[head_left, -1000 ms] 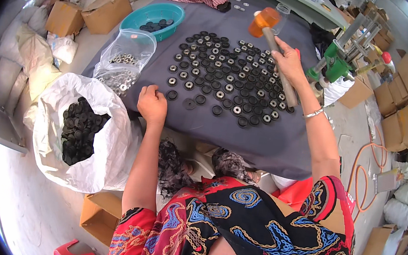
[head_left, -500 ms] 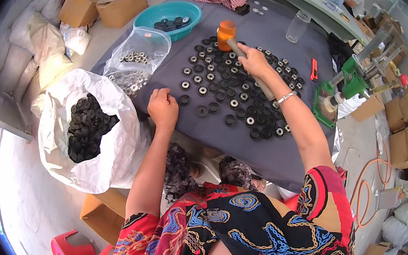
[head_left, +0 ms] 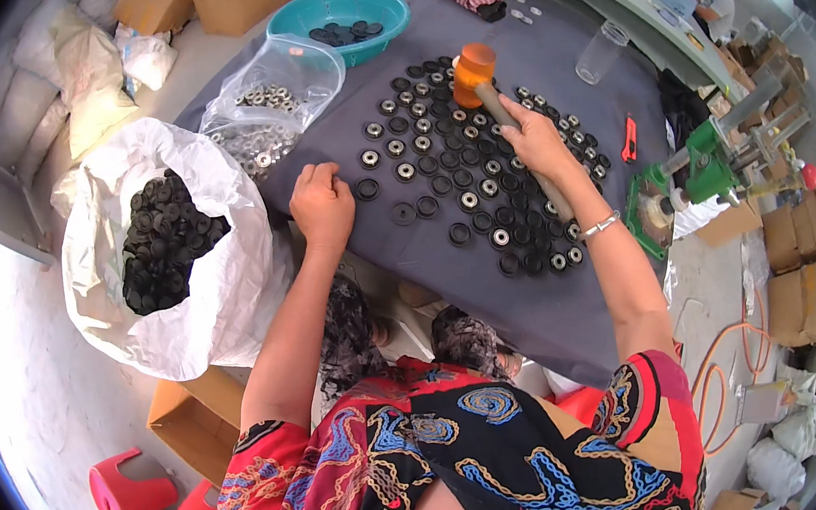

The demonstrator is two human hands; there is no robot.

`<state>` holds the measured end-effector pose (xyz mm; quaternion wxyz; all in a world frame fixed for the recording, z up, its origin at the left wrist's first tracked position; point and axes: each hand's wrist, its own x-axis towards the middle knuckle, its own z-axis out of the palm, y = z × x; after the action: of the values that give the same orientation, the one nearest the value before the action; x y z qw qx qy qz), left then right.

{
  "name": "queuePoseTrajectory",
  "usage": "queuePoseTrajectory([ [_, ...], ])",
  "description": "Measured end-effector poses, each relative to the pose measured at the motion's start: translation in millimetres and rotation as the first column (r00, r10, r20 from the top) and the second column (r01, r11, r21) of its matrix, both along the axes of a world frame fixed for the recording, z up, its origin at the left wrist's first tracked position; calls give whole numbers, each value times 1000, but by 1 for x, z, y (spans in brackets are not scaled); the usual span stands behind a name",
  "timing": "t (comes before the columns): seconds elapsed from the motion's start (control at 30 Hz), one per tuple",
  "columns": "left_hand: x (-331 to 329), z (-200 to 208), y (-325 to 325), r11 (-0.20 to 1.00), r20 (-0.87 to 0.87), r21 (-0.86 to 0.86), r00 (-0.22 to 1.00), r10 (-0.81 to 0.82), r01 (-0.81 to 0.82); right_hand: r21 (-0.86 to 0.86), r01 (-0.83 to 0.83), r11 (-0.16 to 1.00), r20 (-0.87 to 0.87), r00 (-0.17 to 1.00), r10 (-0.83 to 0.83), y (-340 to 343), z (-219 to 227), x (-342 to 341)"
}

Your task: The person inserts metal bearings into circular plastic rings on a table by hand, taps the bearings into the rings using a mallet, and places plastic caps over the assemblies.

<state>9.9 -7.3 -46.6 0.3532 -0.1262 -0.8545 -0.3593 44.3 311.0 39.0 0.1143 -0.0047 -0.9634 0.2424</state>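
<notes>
Swinging in over the bench, your mallet now stands upright above the far discs

You have the dark-clothed bench spread before you, with the big white sack of black parts at its near left corner. The green press stands by the right side; the turquoise basin sits at the far left, and the clear plastic bag of metal rings lies between basin and sack.

Your hands differ. The right hand is wrapped around the mallet's handle. A second ago it held the mallet farther right, with the orange head tilted; now the head is upright over the far part of the disc layout, slightly right of where it was half a second ago. Whether it touches a disc, you cannot tell from here. That seems to put the work at the far rows, with the near ones left alone. Your left hand has stayed at the near edge, fingers curled in, just beside the nearest left discs; whether anything is inside, you cannot tell.

The red cutter, largely hidden behind your right hand a second ago, now shows plainly. Smallest are the discs themselves, some with shiny metal centres, some all black.
</notes>
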Motion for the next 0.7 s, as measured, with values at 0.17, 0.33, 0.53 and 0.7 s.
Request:
queuePoseTrajectory([
  [0.17, 2, -5, 0, 1000, -3, 11, 1000, -12, 12, -247, 58, 967, 109, 994, -32, 0, 10, 1],
  [0.33, 3, -3, -1, 1000, 3, -11, 1000, 1, -1, -306, 54, 950, 32, 998, -47, -5, 35, 12],
  [0.53, -2, -3, -4, 1000, 6, 0, 1000, 5, -5, -238, 24, 971, 69, 998, -8, 2, 8, -6],
  [0.7, 2, -1, 0, 1000, 4, -3, 1000, -12, 12, -351, 92, 932, 9, 995, -95, 2, 30, 15],
])
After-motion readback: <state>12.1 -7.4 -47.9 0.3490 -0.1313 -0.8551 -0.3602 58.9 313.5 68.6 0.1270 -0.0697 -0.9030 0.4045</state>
